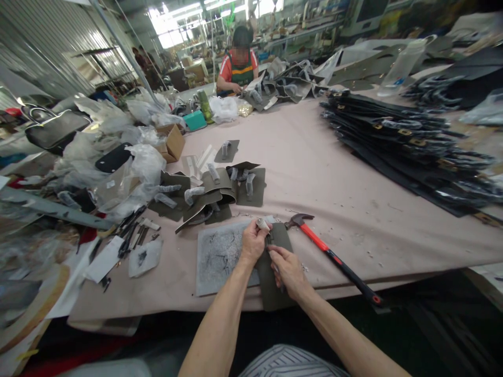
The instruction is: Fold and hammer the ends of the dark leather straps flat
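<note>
– Where are the hands?
– Low in the middle of the frame, at the near edge of the table (338, 173). The left hand (253, 242) is curled around a small pale wrapped piece (262, 224), pinched at the fingertips. The right hand (288, 269) lies on an olive-green leather panel (271, 285), fingers bent and pressing it; something thin seems to run under the fingers, but I can't tell what.
– And the panel?
– It lies flat, partly over a scuffed grey cutting mat (218, 259), its lower end hanging over the table edge.
– Anything close by?
– A hammer with a red and black handle (334, 256) just right of the panel, head toward the hands. More olive pieces (220, 193) are heaped above the mat at centre, and a fanned stack of black leather pieces (408, 141) fills the upper right.
– Anyone else?
– A person in a red shirt and green apron (239, 65) sits at the far end, top centre.
</note>
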A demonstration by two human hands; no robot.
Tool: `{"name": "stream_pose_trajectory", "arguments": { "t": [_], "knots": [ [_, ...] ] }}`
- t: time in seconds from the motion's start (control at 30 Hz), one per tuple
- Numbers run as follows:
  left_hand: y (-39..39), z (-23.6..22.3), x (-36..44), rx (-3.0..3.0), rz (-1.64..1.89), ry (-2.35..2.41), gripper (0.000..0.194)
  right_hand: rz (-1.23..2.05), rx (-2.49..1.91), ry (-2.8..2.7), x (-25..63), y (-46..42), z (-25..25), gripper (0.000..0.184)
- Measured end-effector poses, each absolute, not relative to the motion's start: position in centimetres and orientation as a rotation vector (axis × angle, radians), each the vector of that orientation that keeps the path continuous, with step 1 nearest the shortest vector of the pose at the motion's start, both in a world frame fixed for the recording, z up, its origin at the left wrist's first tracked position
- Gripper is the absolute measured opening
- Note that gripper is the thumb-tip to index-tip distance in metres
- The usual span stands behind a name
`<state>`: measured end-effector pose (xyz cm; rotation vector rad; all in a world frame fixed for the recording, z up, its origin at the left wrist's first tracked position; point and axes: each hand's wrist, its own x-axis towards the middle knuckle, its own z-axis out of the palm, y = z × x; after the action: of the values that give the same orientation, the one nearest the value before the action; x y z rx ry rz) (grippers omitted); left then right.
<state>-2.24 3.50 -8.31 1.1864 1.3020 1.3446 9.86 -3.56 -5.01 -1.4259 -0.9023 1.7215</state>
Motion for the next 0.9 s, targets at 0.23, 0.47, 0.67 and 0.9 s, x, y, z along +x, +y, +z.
{"name": "stream_pose_trajectory", "arguments": {
  "t": [0.23,0.47,0.67,0.9],
  "knots": [
    [3.8,-8.5,-2.1,1.269,1.293,1.390,0.008,1.718,-1.415,-1.138,11.1,-3.3,-4.8,0.061],
    [3.8,-7.9,-1.5,1.346,1.307,1.449,0.011,0.507,-1.681,-1.907,17.9,-2.7,-4.3,0.038],
    [3.3,-7.6,-2.0,1.613,1.228,1.397,0.020,0.271,-2.140,-2.093,24.4,-1.8,-5.8,0.023],
    [4.5,-7.2,-2.8,1.579,1.136,1.287,0.013,1.903,-1.801,-1.086,22.7,-1.6,-3.1,0.011]
  ]
}}
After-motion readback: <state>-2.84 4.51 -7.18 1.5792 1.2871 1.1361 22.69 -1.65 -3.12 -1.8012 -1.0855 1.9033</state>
